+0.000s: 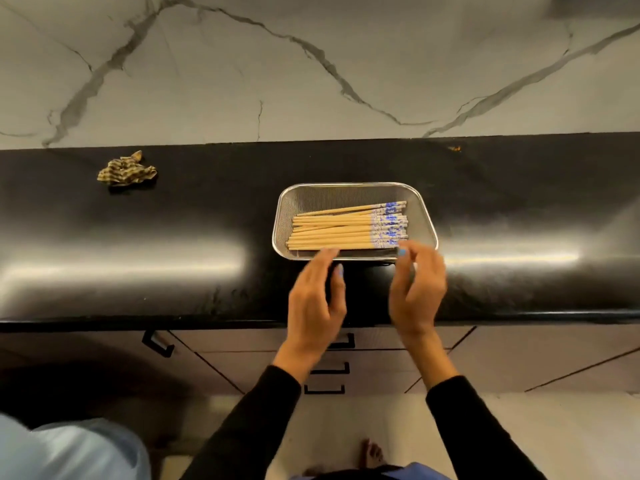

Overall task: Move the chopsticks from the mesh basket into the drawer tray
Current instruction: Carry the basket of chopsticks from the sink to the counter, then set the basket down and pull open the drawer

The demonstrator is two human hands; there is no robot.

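Note:
A rectangular metal mesh basket [353, 192] sits on the black countertop, right of the middle. In it lie several wooden chopsticks [339, 228] side by side, their blue-and-white patterned ends pointing right. My left hand [317, 303] hovers over the counter just in front of the basket's near rim, fingers apart and holding nothing. My right hand [417, 289] is at the basket's near right corner, fingers loosely curled and spread, close to the patterned ends, with nothing in it. The drawers [377, 341] below the counter are closed; no drawer tray shows.
A crumpled striped cloth [126, 169] lies on the counter [138, 254] at the far left. A marble wall rises behind. Black drawer handles [330, 370] sit under my hands. Pale fabric shows at the bottom left, and a bare foot [372, 452] on the floor.

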